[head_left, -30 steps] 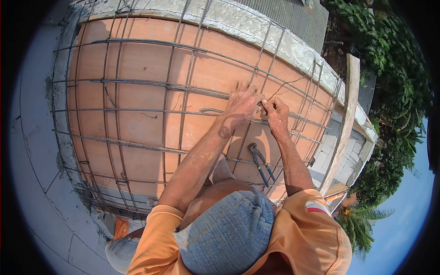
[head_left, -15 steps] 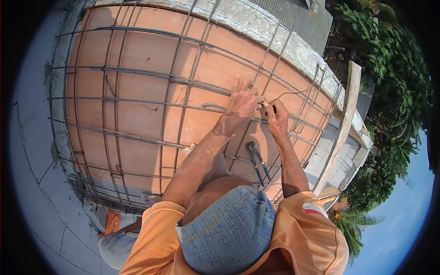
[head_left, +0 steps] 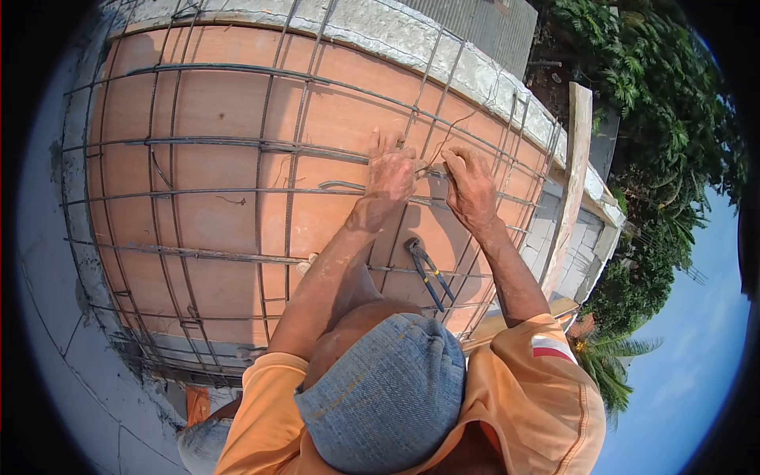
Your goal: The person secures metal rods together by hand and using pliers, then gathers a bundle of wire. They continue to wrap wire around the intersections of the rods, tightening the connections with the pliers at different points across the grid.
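My left hand (head_left: 389, 170) lies over a crossing of the steel bars (head_left: 332, 150), its fingers wrapped round a bar. To its right, my right hand (head_left: 470, 184) pinches a thin dark wire (head_left: 448, 131), which curves up from the crossing. Below my hands, pincers (head_left: 427, 273) with dark blue and yellow handles rest on the orange-brown panel (head_left: 214, 150) under the grid of bars. A short bent bar (head_left: 340, 185) is just left of my left wrist.
A rough concrete edge (head_left: 380, 24) runs along the top of the panel. On the right, a long wooden plank (head_left: 568, 182) slants past grey blocks (head_left: 584, 229). Part of another person (head_left: 207, 445) in denim shows at the lower left.
My right hand has moved right, away from my left hand, and turned. The wire now rises more steeply. The whole view has shifted, so the grid sits further left and the pincers slightly lower.
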`<move>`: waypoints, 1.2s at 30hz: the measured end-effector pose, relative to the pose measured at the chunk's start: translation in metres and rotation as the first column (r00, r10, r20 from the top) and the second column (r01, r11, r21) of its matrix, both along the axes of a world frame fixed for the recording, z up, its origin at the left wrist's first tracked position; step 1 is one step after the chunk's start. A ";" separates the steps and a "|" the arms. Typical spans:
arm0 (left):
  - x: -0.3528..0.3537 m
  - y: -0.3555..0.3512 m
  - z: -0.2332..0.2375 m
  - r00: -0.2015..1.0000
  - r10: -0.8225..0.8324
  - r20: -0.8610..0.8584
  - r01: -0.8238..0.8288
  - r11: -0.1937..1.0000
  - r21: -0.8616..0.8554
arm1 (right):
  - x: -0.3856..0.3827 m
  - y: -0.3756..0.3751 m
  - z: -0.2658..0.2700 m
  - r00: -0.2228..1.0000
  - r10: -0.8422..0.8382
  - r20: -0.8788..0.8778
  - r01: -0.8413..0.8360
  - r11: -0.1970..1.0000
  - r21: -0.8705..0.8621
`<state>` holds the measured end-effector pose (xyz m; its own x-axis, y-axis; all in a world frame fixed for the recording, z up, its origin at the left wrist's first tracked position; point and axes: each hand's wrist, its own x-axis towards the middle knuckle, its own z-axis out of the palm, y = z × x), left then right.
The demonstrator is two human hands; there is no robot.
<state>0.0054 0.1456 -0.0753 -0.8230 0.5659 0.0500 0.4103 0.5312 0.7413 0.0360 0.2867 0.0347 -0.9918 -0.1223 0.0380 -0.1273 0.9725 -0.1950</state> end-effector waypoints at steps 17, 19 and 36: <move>0.005 0.005 -0.009 0.998 0.058 -0.024 -0.056 0.997 0.045 | 0.040 0.011 -0.031 0.898 -0.185 0.400 0.193 0.981 0.019; 0.004 0.004 -0.011 0.995 0.078 -0.056 -0.072 0.993 0.099 | 0.043 -0.005 -0.032 0.918 -0.170 0.359 0.210 0.975 -0.077; 0.004 0.006 -0.010 0.998 0.042 -0.047 -0.041 0.999 0.011 | 0.072 -0.012 0.012 0.971 0.113 0.213 -0.102 0.993 -0.061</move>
